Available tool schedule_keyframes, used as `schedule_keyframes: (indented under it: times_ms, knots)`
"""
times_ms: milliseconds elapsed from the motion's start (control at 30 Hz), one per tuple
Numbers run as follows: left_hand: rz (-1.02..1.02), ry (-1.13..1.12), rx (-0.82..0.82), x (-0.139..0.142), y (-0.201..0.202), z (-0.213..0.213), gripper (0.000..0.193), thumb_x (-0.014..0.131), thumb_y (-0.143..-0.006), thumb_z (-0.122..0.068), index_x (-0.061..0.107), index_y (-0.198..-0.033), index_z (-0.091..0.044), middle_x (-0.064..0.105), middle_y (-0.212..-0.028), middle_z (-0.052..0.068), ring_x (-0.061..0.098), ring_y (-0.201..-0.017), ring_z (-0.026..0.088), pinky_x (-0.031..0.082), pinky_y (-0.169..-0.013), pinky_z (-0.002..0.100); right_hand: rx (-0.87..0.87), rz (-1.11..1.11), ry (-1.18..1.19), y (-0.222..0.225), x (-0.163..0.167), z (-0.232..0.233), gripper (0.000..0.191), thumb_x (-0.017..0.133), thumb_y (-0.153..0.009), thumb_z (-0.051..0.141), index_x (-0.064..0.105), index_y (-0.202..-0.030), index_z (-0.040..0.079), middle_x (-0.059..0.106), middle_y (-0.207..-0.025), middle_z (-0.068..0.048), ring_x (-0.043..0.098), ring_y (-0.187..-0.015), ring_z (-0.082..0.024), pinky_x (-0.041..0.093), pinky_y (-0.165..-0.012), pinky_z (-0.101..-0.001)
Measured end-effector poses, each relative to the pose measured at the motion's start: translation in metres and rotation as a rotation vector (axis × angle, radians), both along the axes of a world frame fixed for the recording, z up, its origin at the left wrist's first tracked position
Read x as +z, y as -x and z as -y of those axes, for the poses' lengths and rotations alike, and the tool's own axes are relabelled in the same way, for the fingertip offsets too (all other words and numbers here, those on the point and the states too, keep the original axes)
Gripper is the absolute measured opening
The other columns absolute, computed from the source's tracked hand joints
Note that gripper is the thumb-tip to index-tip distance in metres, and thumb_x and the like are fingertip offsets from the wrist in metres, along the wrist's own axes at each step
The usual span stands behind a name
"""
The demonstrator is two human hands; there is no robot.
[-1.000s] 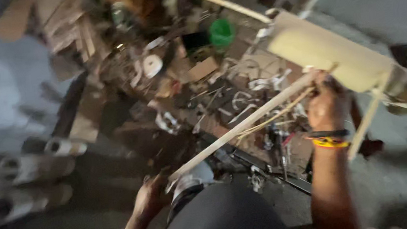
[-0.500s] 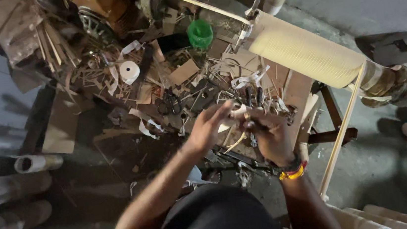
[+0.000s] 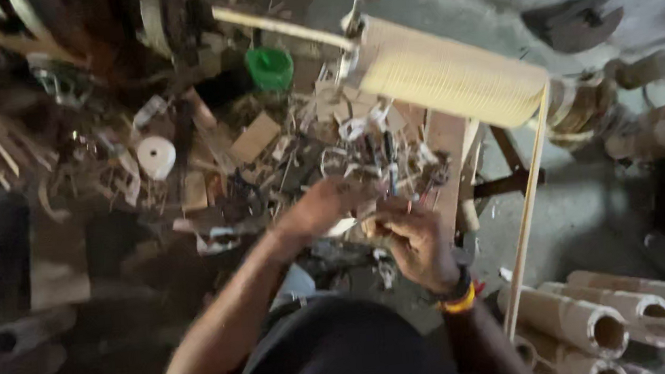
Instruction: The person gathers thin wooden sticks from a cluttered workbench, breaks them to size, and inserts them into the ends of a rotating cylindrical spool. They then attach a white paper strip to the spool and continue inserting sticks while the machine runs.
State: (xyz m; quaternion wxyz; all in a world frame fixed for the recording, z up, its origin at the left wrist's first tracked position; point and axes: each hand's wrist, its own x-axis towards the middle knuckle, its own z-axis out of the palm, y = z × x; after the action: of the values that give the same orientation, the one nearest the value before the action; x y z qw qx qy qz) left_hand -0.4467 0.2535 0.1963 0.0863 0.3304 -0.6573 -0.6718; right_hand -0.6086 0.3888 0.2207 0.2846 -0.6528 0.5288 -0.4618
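Seen from above, a person bends over a low, crowded table [image 3: 441,132] littered with wood scraps, metal bits and shavings. Both hands meet near the table's front edge. The left hand [image 3: 322,204] is curled over a small pale piece [image 3: 344,226]; motion blur hides its fingers, so its grip cannot be told for sure. The right hand [image 3: 414,236], with an orange band [image 3: 459,303] at the wrist, is clenched around a small item just beside that pale piece, too blurred to name. Behind the hands lie a white roll [image 3: 156,156], a green cup [image 3: 270,67] and a flat wood block [image 3: 255,137]. A wide, pale ribbed roller [image 3: 452,78] sits at the table's far right, and a thin stick [image 3: 526,217] leans from it down toward 2 or more bamboo tubes [image 3: 573,322] lying on the floor. The likely risks: the small piece could slip from blurred, fast-moving fingers and vanish among the scraps, a knuckle could catch on the sharp metal clutter just past the hands, and the right elbow could knock the leaning stick loose.
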Motion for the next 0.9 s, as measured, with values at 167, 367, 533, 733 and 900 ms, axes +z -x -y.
schedule_keyframes:
  times_ms: [167, 367, 533, 733, 900]
  knots:
    - [-0.252, -0.303, 0.209, -0.009, 0.008, 0.029, 0.025, 0.073, -0.096, -0.025, 0.078, -0.099, 0.000, 0.060, -0.068, 0.000, 0.049, -0.055, 0.008, 0.036, -0.047, 0.027, -0.080, 0.036, -0.056, -0.006, 0.004, 0.027, 0.016, 0.068, -0.092, -0.005, 0.073, -0.107, -0.002, 0.069, -0.103, -0.009, 0.071, -0.089, -0.016, 0.060, -0.074, -0.0269]
    - [-0.576, -0.522, 0.430, -0.012, 0.005, 0.071, 0.007, 0.068, -0.097, -0.006, 0.075, -0.099, -0.004, 0.069, -0.081, 0.000, 0.057, -0.064, 0.007, 0.044, -0.054, 0.023, -0.226, 0.154, -0.027, -0.015, -0.021, 0.063, 0.016, 0.065, -0.098, 0.006, 0.074, -0.110, 0.000, 0.079, -0.100, -0.006, 0.075, -0.084, -0.013, 0.061, -0.073, -0.0276]
    - [-0.546, 0.036, 0.332, -0.004, -0.012, 0.101, 0.006, 0.066, -0.110, -0.006, 0.070, -0.108, -0.002, 0.061, -0.089, -0.001, 0.054, -0.081, 0.006, 0.046, -0.068, 0.023, -0.480, 0.281, -0.146, -0.005, -0.045, 0.077, 0.020, 0.066, -0.102, 0.007, 0.073, -0.116, -0.005, 0.077, -0.097, -0.008, 0.071, -0.087, -0.013, 0.057, -0.078, -0.0286]
    - [-0.523, 0.503, 0.039, 0.028, -0.003, 0.114, 0.009, 0.075, -0.089, 0.005, 0.074, -0.096, 0.000, 0.069, -0.085, 0.007, 0.064, -0.069, 0.015, 0.051, -0.055, 0.028, -0.492, 0.477, -0.186, 0.005, -0.027, 0.093, 0.021, 0.067, -0.101, 0.006, 0.072, -0.116, -0.008, 0.073, -0.090, -0.006, 0.067, -0.081, -0.010, 0.056, -0.073, -0.0268]
    - [-0.591, 0.645, 0.053, 0.057, 0.013, 0.111, 0.011, 0.075, -0.090, 0.001, 0.074, -0.100, -0.001, 0.069, -0.089, 0.009, 0.069, -0.078, 0.017, 0.056, -0.065, 0.031, -0.530, 0.252, -0.151, 0.013, -0.005, 0.098, 0.021, 0.068, -0.098, 0.004, 0.072, -0.116, -0.007, 0.074, -0.093, -0.003, 0.064, -0.081, -0.007, 0.053, -0.071, -0.0232]
